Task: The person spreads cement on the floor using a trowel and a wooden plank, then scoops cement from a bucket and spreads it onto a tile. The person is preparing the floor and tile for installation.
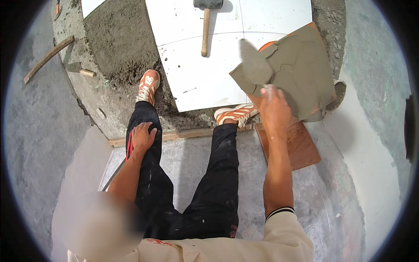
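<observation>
In my right hand (275, 109) is the handle of a trowel (255, 65), my fingers closed around it. The trowel's blade lies over the left part of a terracotta-coloured tile (305, 70), whose upper face is spread with wet grey mortar. A brown edge of that tile shows along its lower left side. My left hand (142, 137) rests on my left knee, empty, with the fingers laid along the black trousers.
White tiles (196, 78) lie ahead, with a rubber mallet (206, 26) on them. Loose grey mortar (124, 39) covers the ground at left, near a second trowel (80, 69) and a curved wooden stick (49, 60). Another brown tile (292, 146) lies below my right forearm.
</observation>
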A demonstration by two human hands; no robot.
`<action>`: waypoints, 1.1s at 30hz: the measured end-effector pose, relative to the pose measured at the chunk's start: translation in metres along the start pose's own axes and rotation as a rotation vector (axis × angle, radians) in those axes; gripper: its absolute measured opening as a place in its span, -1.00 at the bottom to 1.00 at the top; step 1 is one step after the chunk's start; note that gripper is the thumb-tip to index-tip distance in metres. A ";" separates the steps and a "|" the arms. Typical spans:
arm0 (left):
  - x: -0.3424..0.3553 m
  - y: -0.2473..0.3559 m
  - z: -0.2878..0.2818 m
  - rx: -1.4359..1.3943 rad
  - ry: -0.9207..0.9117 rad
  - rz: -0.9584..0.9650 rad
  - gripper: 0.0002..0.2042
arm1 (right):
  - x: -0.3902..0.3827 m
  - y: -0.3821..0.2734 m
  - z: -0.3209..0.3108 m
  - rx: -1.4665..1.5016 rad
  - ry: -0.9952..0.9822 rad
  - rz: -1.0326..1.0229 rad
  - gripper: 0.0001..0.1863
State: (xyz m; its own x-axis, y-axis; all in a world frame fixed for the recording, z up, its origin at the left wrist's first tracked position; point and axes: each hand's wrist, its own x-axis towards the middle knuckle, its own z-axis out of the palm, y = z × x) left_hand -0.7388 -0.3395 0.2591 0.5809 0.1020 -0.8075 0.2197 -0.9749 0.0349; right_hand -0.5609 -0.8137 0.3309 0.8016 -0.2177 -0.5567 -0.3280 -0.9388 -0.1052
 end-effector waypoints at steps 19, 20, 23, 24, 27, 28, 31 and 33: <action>-0.009 -0.031 -0.009 -0.049 -0.061 -0.116 -0.45 | -0.120 -0.050 0.100 1.867 -0.669 0.602 -0.55; -0.009 -0.030 -0.010 -0.045 -0.064 -0.119 -0.45 | -0.119 -0.047 0.100 1.898 -0.683 0.590 -0.56; -0.008 -0.027 -0.012 -0.045 -0.065 -0.120 -0.45 | -0.110 -0.042 0.100 1.980 -0.678 0.586 -0.58; -0.007 -0.026 -0.013 -0.034 -0.068 -0.130 -0.45 | -0.104 -0.040 0.100 2.017 -0.670 0.575 -0.59; -0.007 -0.024 -0.015 -0.026 -0.072 -0.135 -0.45 | -0.077 -0.032 0.094 2.127 -0.610 0.540 -0.61; -0.007 -0.024 -0.015 -0.043 -0.068 -0.122 -0.45 | -0.065 -0.028 0.090 2.164 -0.566 0.536 -0.62; -0.006 -0.025 -0.014 -0.055 -0.064 -0.114 -0.45 | -0.014 -0.009 0.068 2.189 -0.435 0.488 -0.61; -0.005 -0.028 -0.012 -0.034 -0.073 -0.124 -0.45 | 0.023 0.005 0.048 2.166 -0.309 0.405 -0.62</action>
State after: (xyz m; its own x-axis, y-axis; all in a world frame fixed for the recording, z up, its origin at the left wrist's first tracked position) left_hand -0.7379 -0.3106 0.2691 0.4893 0.2052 -0.8477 0.3134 -0.9484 -0.0487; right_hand -0.5684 -0.8109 0.2775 0.5602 -0.0252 -0.8280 -0.4667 0.8162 -0.3407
